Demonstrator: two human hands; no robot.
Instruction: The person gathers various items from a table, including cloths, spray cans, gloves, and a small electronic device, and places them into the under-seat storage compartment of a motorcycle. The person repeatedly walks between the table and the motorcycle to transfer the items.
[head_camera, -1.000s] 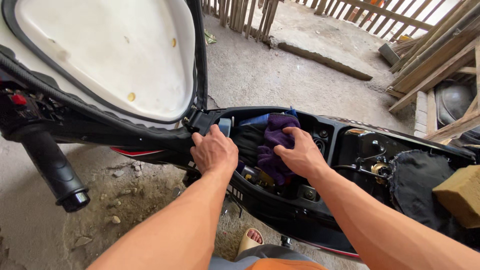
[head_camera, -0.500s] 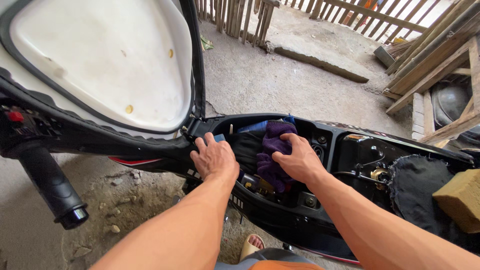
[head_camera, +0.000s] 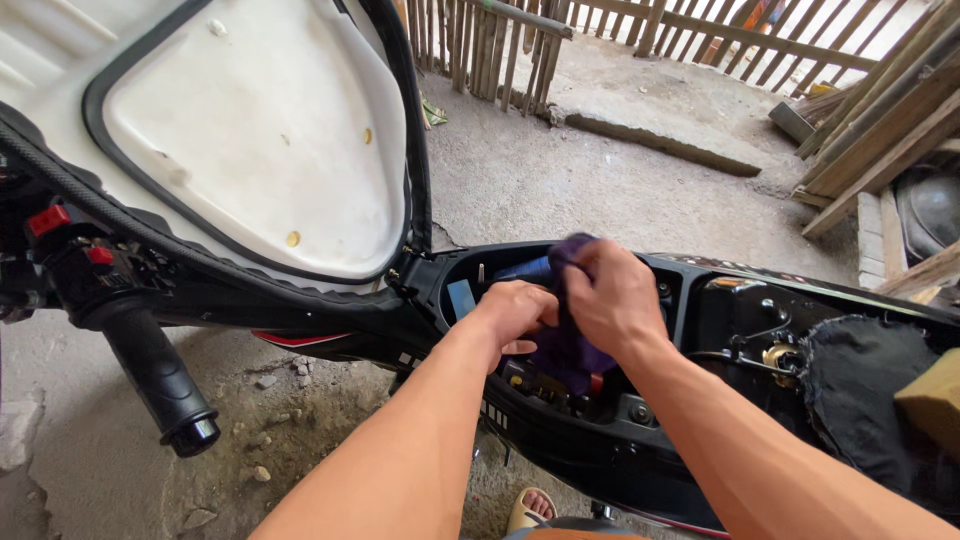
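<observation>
I stand over a black motorbike with its seat (head_camera: 250, 150) tipped up, white underside showing. The open storage compartment (head_camera: 470, 275) under the seat holds dark cloth and small items. My right hand (head_camera: 615, 295) grips a purple cloth (head_camera: 570, 350) and has it lifted partly out of the compartment. My left hand (head_camera: 515, 315) reaches in beside it, fingers curled under the purple cloth's lower part; what they touch is hidden.
A black handlebar grip (head_camera: 160, 375) juts out at the left. A dark round cloth (head_camera: 860, 380) and a tan sponge block (head_camera: 935, 395) lie on the bike's rear. Wooden fence slats (head_camera: 490, 45) and stacked planks (head_camera: 880, 120) border the concrete floor. My sandalled foot (head_camera: 535, 505) is below.
My right hand closed on the purple cloth and raised it from the compartment. My left hand moved off the compartment's rim and inward under the cloth. The view shifted slightly right.
</observation>
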